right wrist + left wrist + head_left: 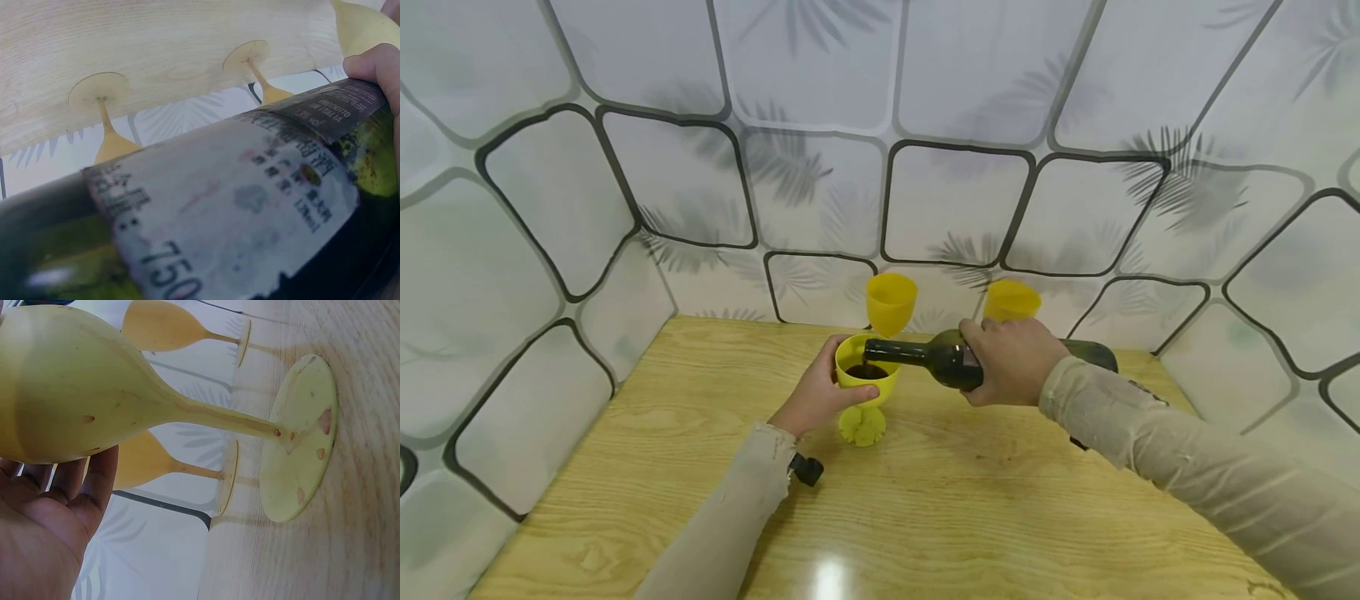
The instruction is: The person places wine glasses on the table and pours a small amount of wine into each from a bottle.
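Note:
My left hand (pixel 827 387) grips the bowl of a yellow wine glass (pixel 867 394), thumb across its front. Dark liquid (pixel 867 371) lies in the bowl. In the left wrist view the glass's round foot (pixel 300 437), marked with reddish drops, is at the wooden surface. My right hand (pixel 1011 358) holds a dark green wine bottle (pixel 951 358) around its body. Tipped nearly level, the bottle has its mouth over the glass's rim, and a dark stream runs from it. A white printed label (pixel 231 200) covers the bottle's side in the right wrist view.
Two more yellow wine glasses stand behind, one beyond the held glass (pixel 891 304) and one behind the right hand (pixel 1012 300). The wooden table (pixel 700 492) meets a patterned wall (pixel 820 192) at the back and left.

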### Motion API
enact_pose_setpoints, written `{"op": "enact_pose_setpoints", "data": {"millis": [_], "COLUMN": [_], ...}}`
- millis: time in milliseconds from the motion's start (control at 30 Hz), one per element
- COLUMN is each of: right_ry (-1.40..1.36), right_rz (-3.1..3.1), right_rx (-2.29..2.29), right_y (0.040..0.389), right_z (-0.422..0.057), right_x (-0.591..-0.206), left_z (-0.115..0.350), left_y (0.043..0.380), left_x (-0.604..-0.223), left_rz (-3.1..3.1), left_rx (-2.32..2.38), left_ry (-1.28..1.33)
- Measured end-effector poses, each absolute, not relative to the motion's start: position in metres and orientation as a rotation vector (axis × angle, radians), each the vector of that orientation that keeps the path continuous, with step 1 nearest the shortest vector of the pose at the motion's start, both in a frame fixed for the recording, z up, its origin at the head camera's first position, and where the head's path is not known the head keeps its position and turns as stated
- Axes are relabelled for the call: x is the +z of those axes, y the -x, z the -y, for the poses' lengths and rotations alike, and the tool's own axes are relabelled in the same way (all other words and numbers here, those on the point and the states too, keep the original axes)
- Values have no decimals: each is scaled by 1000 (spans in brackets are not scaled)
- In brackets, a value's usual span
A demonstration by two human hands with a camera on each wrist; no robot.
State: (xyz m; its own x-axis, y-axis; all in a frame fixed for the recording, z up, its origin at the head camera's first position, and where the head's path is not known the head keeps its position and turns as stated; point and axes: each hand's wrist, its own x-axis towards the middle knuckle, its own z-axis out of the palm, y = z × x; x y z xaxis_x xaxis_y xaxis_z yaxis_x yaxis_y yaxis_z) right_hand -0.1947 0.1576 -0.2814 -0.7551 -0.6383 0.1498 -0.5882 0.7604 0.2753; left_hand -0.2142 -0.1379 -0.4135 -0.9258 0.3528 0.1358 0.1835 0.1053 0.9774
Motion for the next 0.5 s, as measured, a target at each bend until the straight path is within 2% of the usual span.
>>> {"op": "enact_pose_setpoints", "data": {"millis": [500], "right_ry": [-952], "right_rz": [2741], "right_rx": [-310], "right_y": [195], "right_z": [-158], "right_x": [-281], "left_z": [138], "left_y": [214], "left_x": [-414], "left_rz": [-2215], "left_rx": [1941], "left_ry": [-545]}}
